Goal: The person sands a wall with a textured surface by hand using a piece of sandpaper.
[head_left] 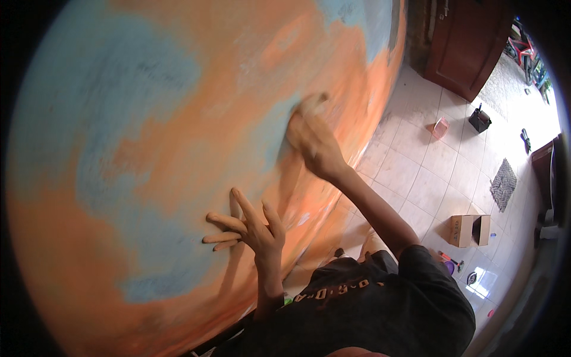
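Observation:
A wall (196, 137), orange with worn pale-blue patches, fills the left and middle of the view. My left hand (253, 229) rests against it with fingers spread, holding nothing. Farther up and to the right, my right hand (315, 141) presses on the wall beside a blue patch. Its fingers look bent and closed, and motion smears them. Whatever may lie between that hand and the wall is hidden; a pale bit shows at its upper edge.
On the tiled floor (407, 172) to the right are a cardboard box (461, 232), a pink container (440, 128), a black caddy (479, 119), a grey mat (504, 184) and a hammer (452, 260). A brown door (470, 47) stands at the far end.

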A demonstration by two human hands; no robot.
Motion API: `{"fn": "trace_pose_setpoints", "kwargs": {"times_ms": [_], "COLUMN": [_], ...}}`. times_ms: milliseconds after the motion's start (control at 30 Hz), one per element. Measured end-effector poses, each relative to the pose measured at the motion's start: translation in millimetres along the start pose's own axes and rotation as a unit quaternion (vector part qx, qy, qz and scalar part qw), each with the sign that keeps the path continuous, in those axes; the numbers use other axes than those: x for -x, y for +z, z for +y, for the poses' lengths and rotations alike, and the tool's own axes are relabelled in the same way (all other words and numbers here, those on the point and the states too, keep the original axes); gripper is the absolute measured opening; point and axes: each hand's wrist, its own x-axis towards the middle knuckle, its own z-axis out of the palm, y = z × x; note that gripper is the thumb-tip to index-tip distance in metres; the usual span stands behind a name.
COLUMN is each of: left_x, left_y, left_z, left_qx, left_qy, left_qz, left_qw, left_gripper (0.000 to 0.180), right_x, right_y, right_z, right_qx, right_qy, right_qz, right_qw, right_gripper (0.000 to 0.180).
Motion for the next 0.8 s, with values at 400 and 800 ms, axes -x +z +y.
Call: {"fn": "trace_pose_setpoints", "kwargs": {"times_ms": [400, 800], "left_x": [-40, -77], "left_y": [78, 111], "left_z": [103, 161], "left_qx": [0.083, 0.071], "left_qy": [-0.098, -0.114], "left_qz": [-0.045, -0.081], "left_qw": [0.991, 0.988], "left_gripper": [0.070, 0.072], "right_x": [-1, -15], "right_y": [-14, -49], "right_z": [117, 178], "right_qx": [-0.128, 0.022], "right_qy": [0.030, -0.074], "right_qz": [0.053, -0.059], "right_qw": [0.990, 0.995], "right_gripper": [0.045, 0.054]}}
